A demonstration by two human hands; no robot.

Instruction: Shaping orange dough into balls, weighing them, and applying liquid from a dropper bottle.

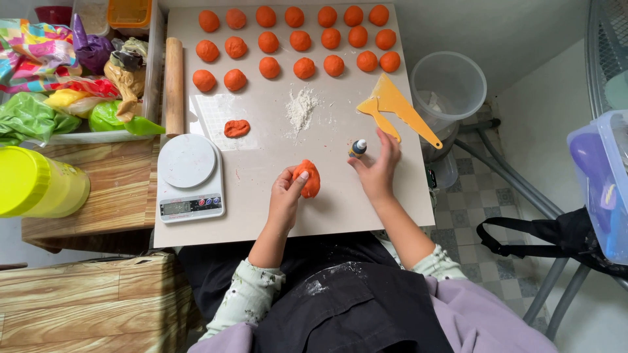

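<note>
Orange dough lump [308, 178], soft, oblong, long axis near-to-far: gripped in left hand [286, 196] fingers above the pale surface [261, 196]. Small dropper bottle [357, 148]: upright, just right, pinched by right hand [377, 171].

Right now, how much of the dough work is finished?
Twenty orange dough balls already sit in rows on the board. The left hand holds an orange dough lump; the right hand touches a small bottle. One flattened orange piece remains unshaped.
</note>
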